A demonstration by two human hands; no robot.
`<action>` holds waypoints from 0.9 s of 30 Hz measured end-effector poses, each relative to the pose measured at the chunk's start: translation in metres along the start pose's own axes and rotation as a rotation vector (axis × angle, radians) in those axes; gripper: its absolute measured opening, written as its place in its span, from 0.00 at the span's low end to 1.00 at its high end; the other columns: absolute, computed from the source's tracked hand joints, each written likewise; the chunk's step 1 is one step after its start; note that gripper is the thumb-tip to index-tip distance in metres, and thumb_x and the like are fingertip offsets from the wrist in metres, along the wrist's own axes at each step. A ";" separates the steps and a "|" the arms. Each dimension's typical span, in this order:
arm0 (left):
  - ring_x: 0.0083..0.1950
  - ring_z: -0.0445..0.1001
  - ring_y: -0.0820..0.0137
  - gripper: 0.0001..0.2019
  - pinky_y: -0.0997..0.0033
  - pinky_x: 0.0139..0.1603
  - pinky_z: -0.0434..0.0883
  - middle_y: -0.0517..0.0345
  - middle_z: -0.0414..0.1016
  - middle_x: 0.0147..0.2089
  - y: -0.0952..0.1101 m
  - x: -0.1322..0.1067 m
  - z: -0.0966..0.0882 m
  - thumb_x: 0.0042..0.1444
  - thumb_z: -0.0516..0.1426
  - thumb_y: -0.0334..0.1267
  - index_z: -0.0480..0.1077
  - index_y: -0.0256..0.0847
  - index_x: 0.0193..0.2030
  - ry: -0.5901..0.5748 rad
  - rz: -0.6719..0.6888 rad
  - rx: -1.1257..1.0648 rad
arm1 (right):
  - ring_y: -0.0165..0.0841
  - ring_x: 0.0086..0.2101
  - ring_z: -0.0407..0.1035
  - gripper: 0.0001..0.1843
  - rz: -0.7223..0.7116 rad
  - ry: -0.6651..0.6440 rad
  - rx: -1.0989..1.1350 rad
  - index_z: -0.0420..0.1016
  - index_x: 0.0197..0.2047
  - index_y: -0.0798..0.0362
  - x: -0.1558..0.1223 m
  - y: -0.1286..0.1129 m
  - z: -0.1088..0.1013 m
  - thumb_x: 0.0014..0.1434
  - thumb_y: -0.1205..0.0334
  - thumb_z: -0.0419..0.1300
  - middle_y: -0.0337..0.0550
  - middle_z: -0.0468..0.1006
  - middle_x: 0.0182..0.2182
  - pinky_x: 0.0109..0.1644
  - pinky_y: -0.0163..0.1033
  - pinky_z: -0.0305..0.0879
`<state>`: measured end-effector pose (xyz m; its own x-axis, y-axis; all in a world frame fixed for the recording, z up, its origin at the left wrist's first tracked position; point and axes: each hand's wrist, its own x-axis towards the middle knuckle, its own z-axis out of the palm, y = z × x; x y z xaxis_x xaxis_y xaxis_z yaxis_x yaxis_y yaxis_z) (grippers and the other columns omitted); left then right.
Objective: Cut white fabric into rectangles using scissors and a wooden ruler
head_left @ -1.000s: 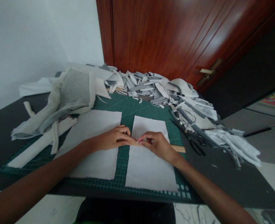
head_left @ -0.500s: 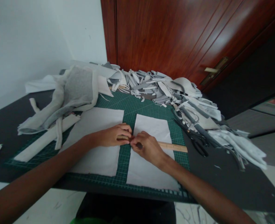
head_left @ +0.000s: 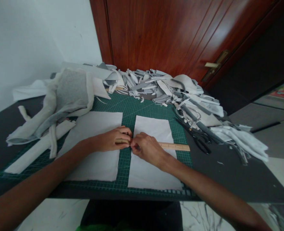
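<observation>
A wooden ruler (head_left: 177, 147) lies across the right of two pale fabric rectangles (head_left: 151, 150) on the green cutting mat (head_left: 142, 110). My left hand (head_left: 113, 141) rests on the ruler's left end, fingers curled over it, above the left fabric rectangle (head_left: 93, 141). My right hand (head_left: 146, 149) is closed in a pinch at the left edge of the right rectangle, holding a small dark thing against the ruler; I cannot make out what it is. The two hands touch at the gap between the two pieces.
Black scissors (head_left: 201, 141) lie right of the mat. A heap of grey and white fabric strips (head_left: 180, 96) fills the back right, a crumpled grey cloth (head_left: 65, 96) the back left. A long white strip (head_left: 36, 149) lies at the mat's left. A wooden door (head_left: 168, 35) stands behind.
My right hand slid left along the ruler to the fabric's left edge, uncovering more of the ruler. The left hand stayed on the ruler's left end.
</observation>
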<state>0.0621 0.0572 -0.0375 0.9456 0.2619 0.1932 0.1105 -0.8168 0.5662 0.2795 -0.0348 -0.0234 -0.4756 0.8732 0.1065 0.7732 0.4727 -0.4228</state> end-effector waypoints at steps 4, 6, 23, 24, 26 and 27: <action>0.52 0.74 0.65 0.09 0.67 0.58 0.66 0.54 0.73 0.48 -0.001 0.001 0.000 0.72 0.58 0.36 0.79 0.42 0.42 -0.003 -0.003 0.002 | 0.37 0.41 0.74 0.09 -0.006 0.017 0.010 0.79 0.32 0.52 -0.001 0.002 0.002 0.61 0.75 0.66 0.44 0.82 0.35 0.42 0.39 0.65; 0.51 0.74 0.65 0.09 0.68 0.58 0.67 0.54 0.74 0.48 -0.001 0.000 0.001 0.72 0.58 0.36 0.79 0.42 0.41 0.009 -0.003 0.005 | 0.37 0.40 0.74 0.10 -0.016 0.038 0.032 0.78 0.31 0.52 -0.001 0.005 0.004 0.61 0.75 0.66 0.43 0.81 0.34 0.42 0.39 0.65; 0.51 0.79 0.67 0.18 0.72 0.54 0.77 0.50 0.77 0.53 0.020 -0.015 0.029 0.65 0.60 0.30 0.77 0.42 0.61 0.094 0.047 0.001 | 0.34 0.37 0.74 0.03 -0.033 0.279 0.410 0.81 0.39 0.49 -0.087 0.059 -0.009 0.66 0.66 0.67 0.39 0.82 0.33 0.42 0.40 0.70; 0.51 0.79 0.67 0.18 0.72 0.54 0.77 0.50 0.77 0.54 0.019 -0.016 0.031 0.66 0.60 0.30 0.77 0.42 0.61 0.100 0.050 0.004 | 0.34 0.36 0.74 0.03 -0.038 0.275 0.404 0.81 0.39 0.48 -0.088 0.060 -0.008 0.66 0.66 0.67 0.39 0.82 0.33 0.41 0.40 0.70; 0.51 0.79 0.67 0.18 0.72 0.54 0.77 0.49 0.76 0.54 0.018 -0.018 0.032 0.66 0.60 0.30 0.76 0.42 0.61 0.107 0.040 0.015 | 0.34 0.36 0.73 0.03 -0.054 0.266 0.389 0.82 0.39 0.48 -0.087 0.062 -0.007 0.66 0.65 0.67 0.39 0.82 0.33 0.41 0.40 0.70; 0.51 0.79 0.67 0.18 0.72 0.54 0.78 0.49 0.76 0.54 0.017 -0.017 0.032 0.67 0.60 0.31 0.76 0.43 0.62 0.107 0.033 0.020 | 0.34 0.36 0.73 0.03 -0.062 0.265 0.383 0.82 0.39 0.48 -0.086 0.064 -0.007 0.66 0.66 0.67 0.39 0.82 0.33 0.41 0.40 0.70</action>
<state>0.0574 0.0218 -0.0568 0.9107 0.2875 0.2967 0.0873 -0.8359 0.5420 0.3723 -0.0787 -0.0530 -0.3538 0.8684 0.3474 0.5122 0.4907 -0.7049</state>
